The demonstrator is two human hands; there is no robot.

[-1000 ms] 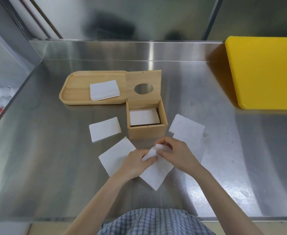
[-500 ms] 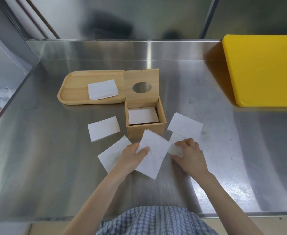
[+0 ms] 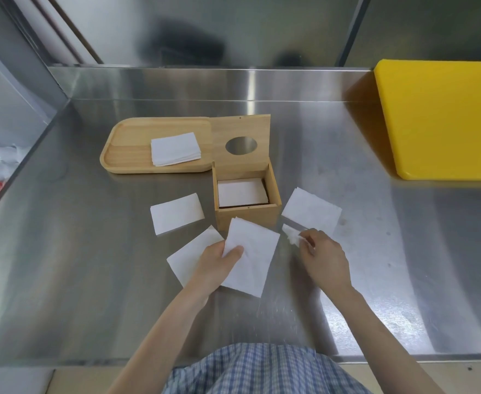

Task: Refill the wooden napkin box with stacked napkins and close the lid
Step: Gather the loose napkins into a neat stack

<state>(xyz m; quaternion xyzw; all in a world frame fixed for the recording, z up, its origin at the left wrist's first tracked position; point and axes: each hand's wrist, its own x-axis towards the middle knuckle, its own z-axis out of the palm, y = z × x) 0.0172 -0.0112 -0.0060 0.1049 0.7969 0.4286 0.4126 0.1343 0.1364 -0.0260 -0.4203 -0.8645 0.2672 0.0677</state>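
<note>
The wooden napkin box (image 3: 246,216) stands open mid-counter, a few white napkins lying flat inside, its lid (image 3: 240,143) with a round hole tilted back behind it. My left hand (image 3: 215,264) grips a flat white napkin (image 3: 252,261) just in front of the box. My right hand (image 3: 323,258) pinches the corner of another napkin (image 3: 290,236) lying to the box's right. Loose napkins lie on the counter: one left of the box (image 3: 176,213), one under my left hand (image 3: 188,257), one at the right (image 3: 311,210).
A wooden tray (image 3: 128,149) behind and left of the box carries a small stack of napkins (image 3: 175,149). A yellow cutting board (image 3: 444,118) lies at the back right. A steel wall rises at the counter's left edge.
My hands have parted. The left one lifted and flattened the napkin in front of the box; the right one moved right and took a corner of another napkin.
</note>
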